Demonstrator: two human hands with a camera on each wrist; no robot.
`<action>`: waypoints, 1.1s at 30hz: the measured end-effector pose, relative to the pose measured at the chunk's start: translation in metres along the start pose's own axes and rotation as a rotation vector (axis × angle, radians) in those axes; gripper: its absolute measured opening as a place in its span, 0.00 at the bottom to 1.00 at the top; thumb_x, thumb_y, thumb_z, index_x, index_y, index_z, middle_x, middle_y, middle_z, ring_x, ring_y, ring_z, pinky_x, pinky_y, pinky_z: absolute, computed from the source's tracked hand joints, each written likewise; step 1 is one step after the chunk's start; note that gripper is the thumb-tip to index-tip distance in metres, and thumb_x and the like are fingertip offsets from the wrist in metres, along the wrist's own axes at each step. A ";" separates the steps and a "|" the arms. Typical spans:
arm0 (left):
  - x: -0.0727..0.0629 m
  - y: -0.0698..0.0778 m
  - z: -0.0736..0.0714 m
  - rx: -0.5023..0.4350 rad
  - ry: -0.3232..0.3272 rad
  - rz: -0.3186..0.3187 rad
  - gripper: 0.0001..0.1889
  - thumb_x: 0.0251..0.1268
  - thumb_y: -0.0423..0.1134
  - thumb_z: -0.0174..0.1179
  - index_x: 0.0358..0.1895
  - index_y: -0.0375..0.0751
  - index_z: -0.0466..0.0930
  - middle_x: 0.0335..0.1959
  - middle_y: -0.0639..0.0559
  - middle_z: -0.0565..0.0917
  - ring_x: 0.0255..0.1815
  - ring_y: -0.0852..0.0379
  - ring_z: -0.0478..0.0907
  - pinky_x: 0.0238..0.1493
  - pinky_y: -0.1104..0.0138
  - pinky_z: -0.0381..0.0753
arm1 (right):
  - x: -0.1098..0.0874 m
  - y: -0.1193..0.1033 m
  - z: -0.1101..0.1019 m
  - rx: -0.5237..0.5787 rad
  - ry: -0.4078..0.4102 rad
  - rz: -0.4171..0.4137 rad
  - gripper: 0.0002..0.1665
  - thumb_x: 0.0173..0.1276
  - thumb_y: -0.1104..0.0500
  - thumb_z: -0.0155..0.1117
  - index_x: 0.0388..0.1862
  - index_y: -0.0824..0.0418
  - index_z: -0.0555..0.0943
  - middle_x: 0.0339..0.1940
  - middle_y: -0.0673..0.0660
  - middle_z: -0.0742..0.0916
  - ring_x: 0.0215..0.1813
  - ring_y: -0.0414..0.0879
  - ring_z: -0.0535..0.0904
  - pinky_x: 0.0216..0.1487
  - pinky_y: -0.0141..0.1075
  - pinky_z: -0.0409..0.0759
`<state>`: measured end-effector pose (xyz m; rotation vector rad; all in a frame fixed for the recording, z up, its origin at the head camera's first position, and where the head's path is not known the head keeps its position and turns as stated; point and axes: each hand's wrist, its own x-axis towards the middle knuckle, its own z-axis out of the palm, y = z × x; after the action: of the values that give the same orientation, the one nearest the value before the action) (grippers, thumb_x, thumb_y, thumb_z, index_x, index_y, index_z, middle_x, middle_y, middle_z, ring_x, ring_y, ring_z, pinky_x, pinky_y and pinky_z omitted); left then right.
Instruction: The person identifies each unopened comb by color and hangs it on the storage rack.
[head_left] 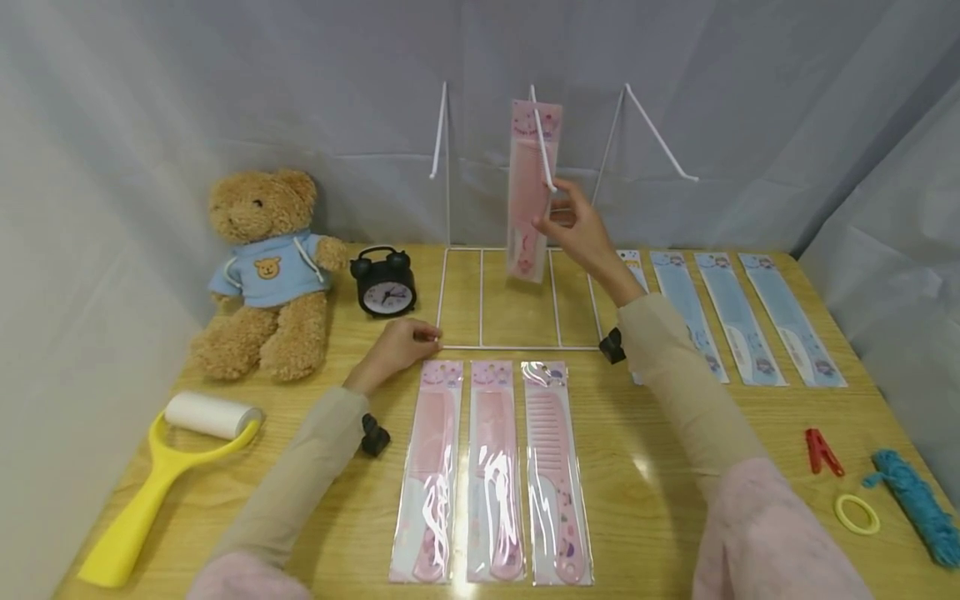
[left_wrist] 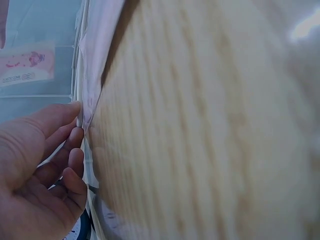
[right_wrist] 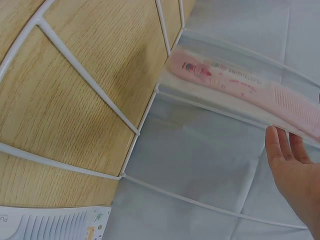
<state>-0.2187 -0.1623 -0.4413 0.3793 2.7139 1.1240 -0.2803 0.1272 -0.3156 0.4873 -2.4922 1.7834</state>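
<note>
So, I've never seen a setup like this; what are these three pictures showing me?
No machine: a person works bare-handed. The wide picture comes from a head camera; the others from a camera on each wrist. The left hand pinches the front left corner of the white wire rack; the right hand holds a packaged pink comb by its edge at the middle hook. On the table lie three more pink combs, blue packets, a roller, red clip, yellow ring and blue cord; a teddy bear and alarm clock sit further back, left.
</note>
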 end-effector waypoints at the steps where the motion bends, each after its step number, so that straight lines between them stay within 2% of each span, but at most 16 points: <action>1: 0.000 0.001 0.000 -0.002 -0.001 -0.001 0.14 0.61 0.34 0.62 0.48 0.28 0.82 0.43 0.37 0.84 0.45 0.46 0.80 0.51 0.56 0.78 | 0.002 0.004 0.000 -0.001 0.003 -0.007 0.35 0.66 0.66 0.60 0.70 0.64 0.60 0.59 0.74 0.74 0.61 0.66 0.71 0.61 0.51 0.73; 8: -0.001 0.002 -0.001 -0.002 -0.003 0.001 0.14 0.61 0.33 0.62 0.47 0.28 0.82 0.42 0.37 0.84 0.45 0.46 0.80 0.51 0.56 0.78 | 0.014 0.028 -0.002 -0.001 0.022 -0.026 0.36 0.66 0.66 0.61 0.71 0.62 0.60 0.62 0.71 0.73 0.62 0.63 0.71 0.60 0.51 0.73; 14: -0.002 0.003 -0.001 -0.003 -0.002 0.000 0.14 0.62 0.33 0.61 0.47 0.27 0.82 0.43 0.36 0.84 0.45 0.45 0.80 0.50 0.56 0.78 | 0.015 0.031 -0.005 -0.012 0.017 -0.006 0.36 0.66 0.65 0.60 0.72 0.61 0.59 0.65 0.71 0.70 0.64 0.64 0.68 0.62 0.52 0.71; 20: -0.002 0.005 -0.001 -0.005 -0.001 -0.003 0.14 0.61 0.33 0.61 0.47 0.27 0.82 0.43 0.36 0.84 0.45 0.45 0.80 0.50 0.56 0.78 | 0.013 0.033 -0.008 -0.029 0.031 -0.001 0.34 0.67 0.63 0.61 0.71 0.60 0.61 0.65 0.69 0.72 0.63 0.62 0.70 0.61 0.52 0.72; 25: -0.001 0.003 -0.001 0.000 -0.002 -0.007 0.14 0.61 0.33 0.62 0.47 0.28 0.82 0.43 0.36 0.84 0.45 0.45 0.80 0.51 0.56 0.78 | 0.004 0.030 -0.008 -0.027 0.051 -0.014 0.31 0.67 0.64 0.60 0.68 0.63 0.65 0.61 0.70 0.75 0.59 0.61 0.73 0.59 0.51 0.73; 27: -0.001 0.003 -0.001 0.002 -0.003 -0.010 0.14 0.61 0.33 0.62 0.48 0.28 0.82 0.43 0.36 0.84 0.46 0.45 0.79 0.51 0.56 0.77 | -0.004 0.021 -0.007 -0.040 0.058 -0.036 0.30 0.67 0.66 0.60 0.67 0.67 0.65 0.59 0.73 0.75 0.57 0.62 0.73 0.59 0.50 0.73; 31: -0.001 0.003 -0.001 0.002 -0.004 -0.014 0.14 0.61 0.34 0.62 0.48 0.28 0.82 0.44 0.37 0.84 0.46 0.46 0.79 0.52 0.56 0.77 | -0.021 0.007 -0.005 -0.040 0.066 -0.043 0.28 0.67 0.68 0.58 0.65 0.72 0.65 0.56 0.75 0.76 0.55 0.61 0.73 0.57 0.45 0.73; 33: -0.001 0.003 -0.001 0.005 -0.005 -0.012 0.14 0.62 0.34 0.62 0.48 0.28 0.82 0.43 0.37 0.84 0.46 0.46 0.79 0.51 0.56 0.77 | -0.027 0.006 -0.005 -0.035 0.069 -0.037 0.28 0.68 0.68 0.58 0.65 0.73 0.65 0.55 0.74 0.76 0.53 0.57 0.73 0.56 0.41 0.73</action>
<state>-0.2177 -0.1613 -0.4388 0.3651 2.7117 1.1121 -0.2566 0.1400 -0.3252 0.4580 -2.4475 1.7104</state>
